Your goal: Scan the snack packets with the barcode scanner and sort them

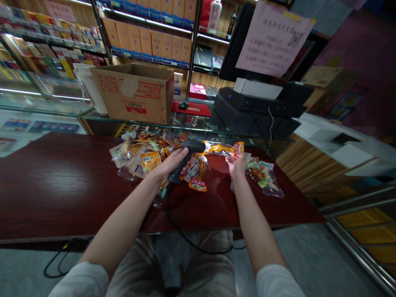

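My left hand point(172, 162) is wrapped round the handle of a black barcode scanner point(192, 146), whose head points right. In front of the scanner head, an orange-and-clear snack packet point(219, 149) is held at its red-labelled right end by my right hand point(236, 166); some of the fingers are hidden. Another snack packet point(199, 171) with a red label lies on the table just right of the scanner's handle. A heap of mixed snack packets point(148, 144) spreads out left of and behind my left hand. Several more packets point(262, 173) lie right of my right hand.
The dark red table point(77, 181) backs onto a glass counter bearing an open cardboard box point(136, 95), a mouse point(183, 104) and a black printer-like machine point(260, 107). A monitor with a paper sheet point(274, 39) stands behind. The scanner's cable point(185, 239) hangs over the front edge.
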Motion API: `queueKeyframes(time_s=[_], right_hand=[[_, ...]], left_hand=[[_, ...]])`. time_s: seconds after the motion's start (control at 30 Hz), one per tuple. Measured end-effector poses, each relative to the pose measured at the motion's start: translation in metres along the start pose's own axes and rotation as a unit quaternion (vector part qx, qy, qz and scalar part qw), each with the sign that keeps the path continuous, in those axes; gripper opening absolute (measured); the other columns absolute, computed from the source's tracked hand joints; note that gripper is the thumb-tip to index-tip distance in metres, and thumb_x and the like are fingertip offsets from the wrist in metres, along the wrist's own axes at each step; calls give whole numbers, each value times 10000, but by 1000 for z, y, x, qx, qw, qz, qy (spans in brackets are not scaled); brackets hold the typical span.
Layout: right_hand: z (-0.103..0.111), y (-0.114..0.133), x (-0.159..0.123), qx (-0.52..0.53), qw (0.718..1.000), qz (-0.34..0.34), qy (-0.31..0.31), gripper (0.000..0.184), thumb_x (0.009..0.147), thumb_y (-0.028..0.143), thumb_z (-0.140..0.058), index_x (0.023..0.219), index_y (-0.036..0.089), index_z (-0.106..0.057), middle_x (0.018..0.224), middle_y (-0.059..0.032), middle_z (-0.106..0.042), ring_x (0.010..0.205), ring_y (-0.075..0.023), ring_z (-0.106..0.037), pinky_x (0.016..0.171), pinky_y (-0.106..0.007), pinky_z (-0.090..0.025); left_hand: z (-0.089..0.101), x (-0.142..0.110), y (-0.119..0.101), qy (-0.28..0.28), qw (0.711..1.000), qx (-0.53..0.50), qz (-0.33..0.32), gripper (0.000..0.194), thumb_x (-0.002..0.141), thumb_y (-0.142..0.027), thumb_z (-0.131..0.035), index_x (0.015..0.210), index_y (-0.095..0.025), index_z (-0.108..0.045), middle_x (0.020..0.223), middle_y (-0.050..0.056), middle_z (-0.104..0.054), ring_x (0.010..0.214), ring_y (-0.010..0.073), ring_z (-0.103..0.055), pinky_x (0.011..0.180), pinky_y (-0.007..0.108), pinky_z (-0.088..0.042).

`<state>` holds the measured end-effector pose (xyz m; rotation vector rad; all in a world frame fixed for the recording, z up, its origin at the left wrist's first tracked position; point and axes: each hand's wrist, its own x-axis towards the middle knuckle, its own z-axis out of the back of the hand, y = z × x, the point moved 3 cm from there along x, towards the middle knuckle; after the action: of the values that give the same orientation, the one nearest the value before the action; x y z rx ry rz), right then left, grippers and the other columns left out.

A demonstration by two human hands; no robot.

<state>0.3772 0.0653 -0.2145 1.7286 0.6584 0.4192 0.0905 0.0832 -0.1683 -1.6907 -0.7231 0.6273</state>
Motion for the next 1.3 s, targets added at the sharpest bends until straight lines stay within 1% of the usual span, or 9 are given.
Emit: queueKeyframes(time_s=[0.4,0.63,0.8,0.93,1.03,1.1,1.2,1.23,1.3], right_hand=[[-2,8,-5,115,993,-16,12,152,928,309,-363,841,228,-457,565,51,-607,397,-91,-557,463,-191,-449],[-2,9,-7,112,993,-29,7,128,938,288,-332,845,243,-408,521,86,-538,377,-93,-546,446,-187,-458],[2,10,-3,95,995,14,23,74,922,307,-343,904,252,-388,575,92,-520,424,-96,-571,461,-196,-460],[17,21,5,-8,993,121,-1,123,922,391,-342,959,274,-339,697,58,-561,550,-141,-643,549,-263,-503],[27,32,5,-202,952,232,1,81,882,292,-399,949,247,-398,878,-37,-631,802,-199,-679,772,-376,-530],[28,32,1,-379,886,266,33,88,826,196,-441,903,213,-479,960,-109,-651,980,-266,-640,926,-467,-464],[29,25,-4,-580,779,230,64,151,776,124,-483,851,174,-604,986,-181,-659,1143,-374,-536,1005,-580,-331],[31,23,-5,-615,757,211,65,163,776,121,-500,847,168,-638,990,-196,-659,1178,-403,-501,999,-605,-302],[34,20,-5,-649,737,176,60,144,792,151,-544,824,159,-684,996,-225,-651,1212,-448,-451,965,-637,-271]], left_hand=[[6,5,6,-44,999,-19,1,630,787,-735,-580,919,-119,-604,488,-19,-500,359,92,-462,362,201,-337],[0,0,-2,-57,998,-24,0,592,785,-735,-581,893,-154,-549,471,-40,-485,341,91,-447,368,205,-344],[-2,-4,-9,-97,994,-45,-17,549,838,-631,-613,1069,-140,-531,671,10,-629,389,83,-478,353,205,-378],[-2,-2,-9,-110,992,-53,-12,521,875,-575,-601,1130,-127,-524,831,65,-689,401,81,-502,339,209,-396],[0,-1,-8,-110,992,-59,-11,517,884,-559,-598,1155,-125,-521,845,74,-697,397,79,-507,336,206,-398],[1,0,-7,-111,992,-59,-10,495,894,-548,-590,1145,-128,-521,859,80,-702,400,80,-513,335,204,-401],[2,1,-6,-117,991,-61,-9,471,895,-543,-589,1114,-130,-532,854,76,-698,396,82,-516,330,205,-403],[3,1,-5,-120,991,-63,-9,469,891,-544,-595,1108,-133,-534,839,67,-694,394,82,-516,328,206,-405],[4,2,-5,-123,990,-65,-9,461,887,-543,-602,1107,-144,-533,796,44,-682,392,85,-518,328,205,-413]])
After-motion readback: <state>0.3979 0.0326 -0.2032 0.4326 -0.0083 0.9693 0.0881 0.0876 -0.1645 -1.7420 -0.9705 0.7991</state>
